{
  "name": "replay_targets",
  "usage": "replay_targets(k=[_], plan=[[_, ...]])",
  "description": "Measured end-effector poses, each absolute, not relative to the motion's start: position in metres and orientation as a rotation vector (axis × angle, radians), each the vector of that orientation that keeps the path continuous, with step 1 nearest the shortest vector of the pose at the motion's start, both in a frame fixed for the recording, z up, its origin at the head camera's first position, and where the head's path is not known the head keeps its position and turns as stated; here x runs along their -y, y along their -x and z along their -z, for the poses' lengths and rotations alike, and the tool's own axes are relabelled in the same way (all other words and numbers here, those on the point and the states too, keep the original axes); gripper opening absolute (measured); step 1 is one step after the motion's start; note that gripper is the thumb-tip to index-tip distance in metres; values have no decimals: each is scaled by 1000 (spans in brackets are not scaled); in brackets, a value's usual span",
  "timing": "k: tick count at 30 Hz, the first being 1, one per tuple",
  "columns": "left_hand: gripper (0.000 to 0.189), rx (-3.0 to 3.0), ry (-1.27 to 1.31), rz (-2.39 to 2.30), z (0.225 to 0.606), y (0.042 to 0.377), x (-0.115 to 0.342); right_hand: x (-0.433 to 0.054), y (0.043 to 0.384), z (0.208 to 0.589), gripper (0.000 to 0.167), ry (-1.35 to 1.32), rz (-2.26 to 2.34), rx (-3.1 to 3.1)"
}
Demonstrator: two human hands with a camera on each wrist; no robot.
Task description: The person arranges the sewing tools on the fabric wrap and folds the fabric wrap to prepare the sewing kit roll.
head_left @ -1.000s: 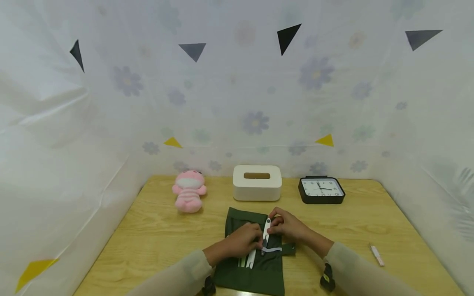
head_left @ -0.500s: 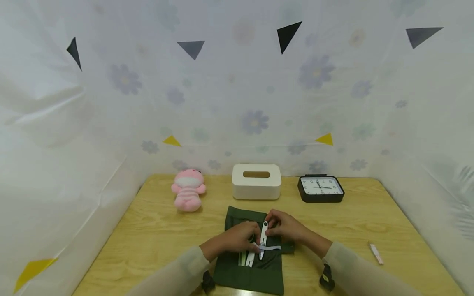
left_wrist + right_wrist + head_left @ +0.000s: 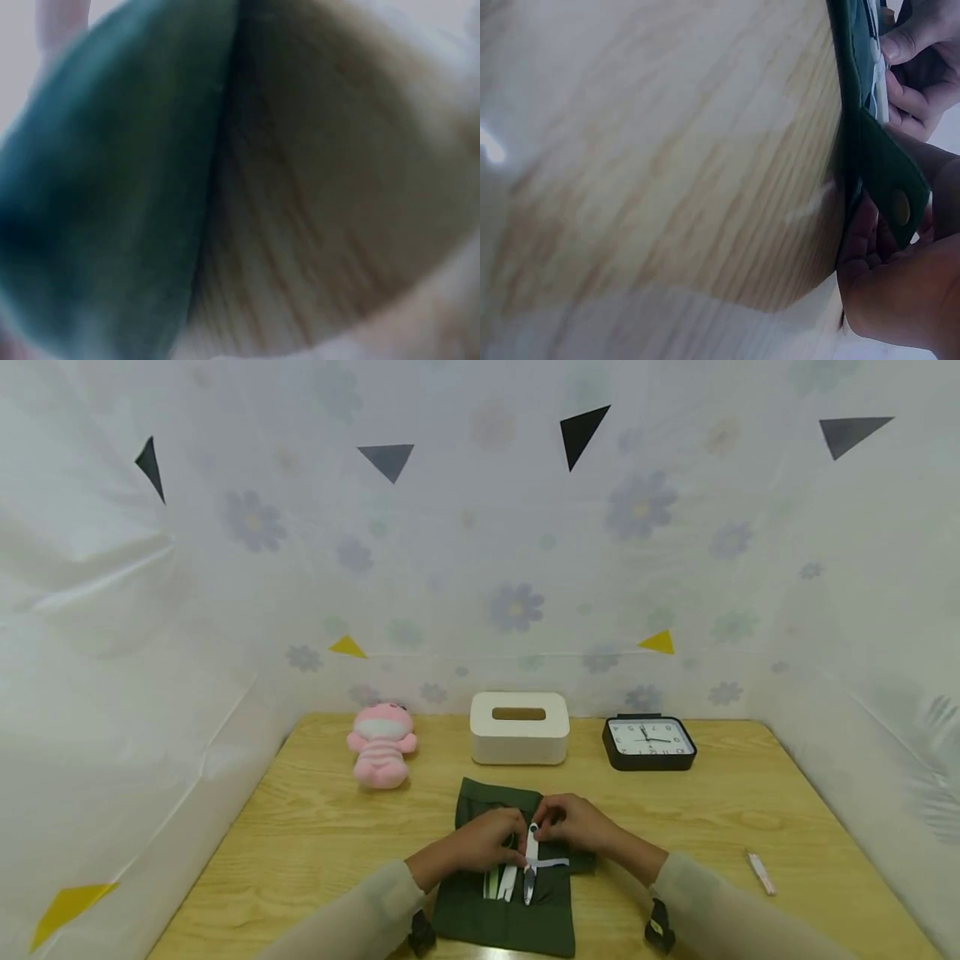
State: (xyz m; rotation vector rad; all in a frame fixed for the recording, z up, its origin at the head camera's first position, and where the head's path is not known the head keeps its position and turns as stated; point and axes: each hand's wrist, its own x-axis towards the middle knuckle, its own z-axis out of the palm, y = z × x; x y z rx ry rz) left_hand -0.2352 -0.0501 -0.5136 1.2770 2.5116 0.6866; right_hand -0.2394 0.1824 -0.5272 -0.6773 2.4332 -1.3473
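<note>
A dark green fabric pouch (image 3: 517, 935) lies unfolded on the table with several slim tools in it. My right hand (image 3: 567, 820) pinches the upper end of a slim white tool (image 3: 531, 852), which has a dark round spot at the top and a grey pointed tip. The tool runs under a white elastic band (image 3: 551, 862). My left hand (image 3: 491, 839) has its fingertips pinched at the band's left end, beside the tool. In the right wrist view a green flap with a snap (image 3: 901, 206) partly hides my right hand. The left wrist view shows blurred green fabric (image 3: 112, 187).
A white tissue box (image 3: 520, 739) stands behind the pouch. Left of it sits a pink plush toy (image 3: 382, 747), and right of it a black-framed clock (image 3: 650, 743). A small white and pink stick (image 3: 761, 872) lies on the wooden table (image 3: 337, 835) at the right.
My right hand has moved down and left, and the white tool has slid further down under the elastic band. The left hand has lowered its fingertips slightly to the band.
</note>
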Motion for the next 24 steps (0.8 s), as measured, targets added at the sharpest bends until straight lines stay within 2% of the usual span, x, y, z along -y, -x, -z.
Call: replay_targets(k=[9,24], plan=[[15,-2517,-1248,-696,516,234,51,-177,231,527,5,742,1286,-2436],[14,-2537,-1258,-685,521,235,51,-174,220,522,4,788,1238,-2394]])
